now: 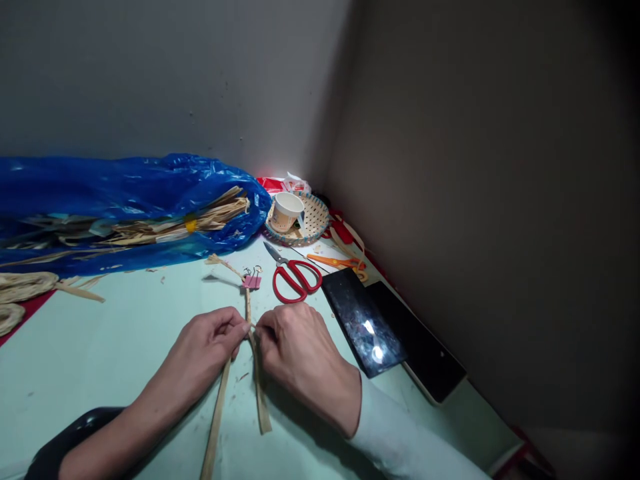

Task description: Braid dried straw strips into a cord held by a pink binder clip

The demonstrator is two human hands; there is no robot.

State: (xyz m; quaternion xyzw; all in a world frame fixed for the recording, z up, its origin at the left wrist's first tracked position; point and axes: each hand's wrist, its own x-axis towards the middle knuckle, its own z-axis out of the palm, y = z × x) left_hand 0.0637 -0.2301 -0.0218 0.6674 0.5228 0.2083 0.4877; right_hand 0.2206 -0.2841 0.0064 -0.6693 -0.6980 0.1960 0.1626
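My left hand (210,343) and my right hand (300,353) meet at the middle of the pale green table (115,340), both pinched on tan straw strips (260,400). The strips join in a narrow braid (247,303) running away from me, held at its far part by a pink binder clip (252,281). Two loose strip ends trail back toward me under my hands. Both hands' fingers are closed on the strips at the point where the braid ends.
Red-handled scissors (295,277) lie just past my right hand. Two dark phones (363,323) rest at the right. A small woven basket (315,217) holds a paper cup (286,211). A blue plastic bag (125,190) with straw bundles fills the left back. Orange-handled scissors (335,261) lie near the wall.
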